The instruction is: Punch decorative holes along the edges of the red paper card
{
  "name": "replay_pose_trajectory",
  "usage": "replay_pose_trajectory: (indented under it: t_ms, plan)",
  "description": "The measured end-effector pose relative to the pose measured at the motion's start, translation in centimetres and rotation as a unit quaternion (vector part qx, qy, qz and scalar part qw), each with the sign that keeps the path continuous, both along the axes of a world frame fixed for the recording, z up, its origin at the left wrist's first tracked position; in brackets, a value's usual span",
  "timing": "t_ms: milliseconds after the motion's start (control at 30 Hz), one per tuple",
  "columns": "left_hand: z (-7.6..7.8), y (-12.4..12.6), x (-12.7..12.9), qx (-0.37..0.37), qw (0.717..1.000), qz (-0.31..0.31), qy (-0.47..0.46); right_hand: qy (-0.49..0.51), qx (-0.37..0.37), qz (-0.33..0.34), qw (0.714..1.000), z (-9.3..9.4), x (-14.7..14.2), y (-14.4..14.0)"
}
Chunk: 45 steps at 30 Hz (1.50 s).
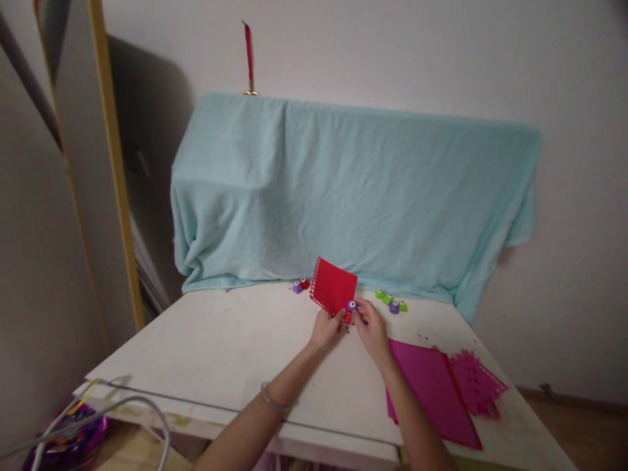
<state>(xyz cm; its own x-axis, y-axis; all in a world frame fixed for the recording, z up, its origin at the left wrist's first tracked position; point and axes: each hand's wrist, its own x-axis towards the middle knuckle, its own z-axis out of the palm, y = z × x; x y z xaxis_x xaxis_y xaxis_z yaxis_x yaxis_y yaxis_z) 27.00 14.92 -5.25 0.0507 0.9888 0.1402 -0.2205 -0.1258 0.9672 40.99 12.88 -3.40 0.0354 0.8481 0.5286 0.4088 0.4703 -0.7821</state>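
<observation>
The red sheet [334, 284] looks like smooth matt paper, as do the magenta sheets [422, 386]; the purple eyed piece [352, 305] seems lightly glossy plastic. The drape [363, 190] is matt, napped cloth, the tabletop [210, 347] smooth and dull, the purple wrapping [101, 428] shiny, foil-like.

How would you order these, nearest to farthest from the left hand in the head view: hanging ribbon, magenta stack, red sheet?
1. Red sheet, in the left hand.
2. Magenta stack, to its right.
3. Hanging ribbon, high on the wall.
</observation>
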Motion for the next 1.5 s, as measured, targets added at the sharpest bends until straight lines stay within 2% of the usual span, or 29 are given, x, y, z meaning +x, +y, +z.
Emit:
replay_pose_trajectory:
  t_ms: [167, 300, 433, 567, 667, 900, 1067, 1267, 1400, 1500]
  plan:
    - [-0.5, 0.5, -0.2, 0.032, 0.999, 0.034, 0.025, 0.125, -0.059, 0.023, 0.99, -0.7, 0.3, 0.7]
    - [-0.2, 0.1, -0.1, 0.043, 0.998, 0.03, 0.034, 0.218, -0.106, 0.047, 0.969, -0.7, 0.3, 0.9]
    - [0.3, -0.4, 0.1, 0.027, 0.998, 0.03, 0.049, 0.259, -0.137, 0.071, 0.953, -0.7, 0.3, 1.1]
    - [0.4, -0.4, 0.1, 0.017, 0.997, 0.031, 0.072, 0.269, -0.172, 0.068, 0.945, -1.0, 0.7, 1.5]
    - [0.3, -0.4, 0.0, 0.05, 0.996, 0.033, 0.067, 0.278, -0.18, 0.057, 0.942, -1.3, 1.0, 1.9]
    - [0.8, -0.6, 0.1, 0.113, 0.99, 0.041, 0.074, 0.328, -0.203, 0.098, 0.917, -0.8, 0.6, 1.6]
    - [1.1, -0.9, 0.0, 0.136, 0.985, 0.046, 0.096, 0.295, -0.2, 0.123, 0.926, -0.8, 0.3, 1.6]
    - [1.0, -0.9, 0.1, 0.14, 0.984, 0.039, 0.1, 0.281, -0.18, 0.103, 0.937, -1.4, 0.5, 1.9]
    - [0.6, -0.8, 0.2, 0.144, 0.984, 0.036, 0.098, 0.295, -0.175, 0.078, 0.936, -1.6, 0.6, 2.2]
    - [0.4, -0.8, 0.4, 0.138, 0.985, 0.036, 0.094, 0.301, -0.178, 0.085, 0.933, -1.5, 0.7, 2.3]
